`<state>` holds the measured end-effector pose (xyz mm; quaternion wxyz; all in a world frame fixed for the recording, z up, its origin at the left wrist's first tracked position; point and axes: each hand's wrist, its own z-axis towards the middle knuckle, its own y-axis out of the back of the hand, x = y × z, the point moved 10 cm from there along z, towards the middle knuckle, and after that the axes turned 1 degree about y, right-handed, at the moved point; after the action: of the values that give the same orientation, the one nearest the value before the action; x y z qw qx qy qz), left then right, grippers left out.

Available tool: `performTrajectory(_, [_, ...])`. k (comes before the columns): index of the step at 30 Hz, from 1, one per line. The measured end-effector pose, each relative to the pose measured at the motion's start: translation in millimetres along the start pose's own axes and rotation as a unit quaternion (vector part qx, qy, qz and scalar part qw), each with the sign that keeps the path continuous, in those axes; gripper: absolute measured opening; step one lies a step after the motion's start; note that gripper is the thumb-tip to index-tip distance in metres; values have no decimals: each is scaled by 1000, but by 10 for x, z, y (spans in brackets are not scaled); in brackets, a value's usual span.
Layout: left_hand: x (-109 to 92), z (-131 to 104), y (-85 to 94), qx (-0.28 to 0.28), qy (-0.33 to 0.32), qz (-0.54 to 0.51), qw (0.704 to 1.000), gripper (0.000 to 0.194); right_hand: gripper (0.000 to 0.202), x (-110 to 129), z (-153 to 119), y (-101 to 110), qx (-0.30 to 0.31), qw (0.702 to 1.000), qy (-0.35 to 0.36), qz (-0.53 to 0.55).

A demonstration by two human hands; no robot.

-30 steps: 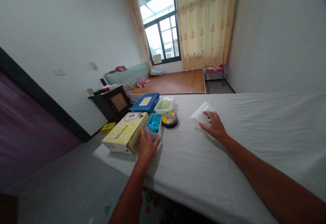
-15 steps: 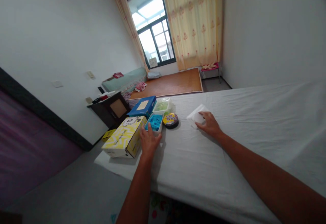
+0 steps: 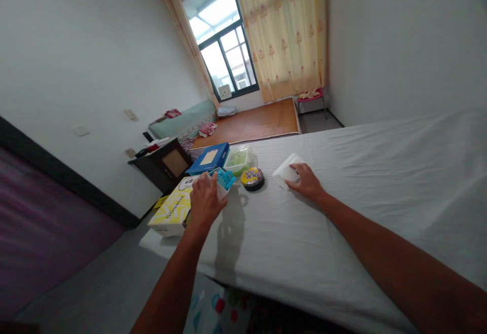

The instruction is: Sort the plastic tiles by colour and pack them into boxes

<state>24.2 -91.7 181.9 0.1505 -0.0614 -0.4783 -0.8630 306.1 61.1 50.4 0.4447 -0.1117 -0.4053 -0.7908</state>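
Note:
My left hand (image 3: 207, 197) is closed round a small white plastic box (image 3: 221, 190) full of blue pieces (image 3: 225, 178), too small to make out. The box is lifted and tilted, and its shadow falls on the white cloth. My right hand (image 3: 305, 181) grips the near right edge of a whitish translucent lid (image 3: 286, 170) that rests on the cloth. Between the hands sits a round black tin (image 3: 252, 179) with a yellow top. Behind it stands a clear box (image 3: 238, 159) with light green contents.
A yellow-and-white carton (image 3: 171, 211) stands left, partly behind my left hand. A blue box (image 3: 209, 157) lies beyond it. The white-clothed table (image 3: 342, 232) stretches to the right. A dark cabinet (image 3: 163, 164) and a low bed (image 3: 262, 121) stand behind.
My left hand has taken hold of the box with blue pieces, lifting and tilting it and moving slightly left. My right hand stays on the lid. The view has shifted slightly.

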Motion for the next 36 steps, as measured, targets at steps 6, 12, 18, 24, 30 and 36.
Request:
performTrajectory(6, [-241, -5, -71, 37, -108, 45, 992, 77, 54, 8, 6, -1, 6, 1000, -1, 5])
performTrajectory(12, [-538, -22, -119, 81, -212, 92, 969, 71, 53, 31, 8, 19, 1, 1000, 6, 5])
performTrajectory(18, [-595, -33, -42, 59, -266, 77, 959, 77, 54, 7, 4, 11, -6, 1000, -3, 8])
performTrajectory(24, [-370, -15, 289, 11, -250, 25, 968, 73, 53, 18, 11, 36, -24, 999, -8, 30])
performTrajectory(30, [-242, 213, 752, -92, -104, -151, 979, 74, 57, -192, 115, 428, -123, 984, -93, 85])
performTrajectory(36, [-1307, 128, -76, -25, -54, -437, 897, 79, 63, -591, 64, 1113, -282, 938, -187, 75])
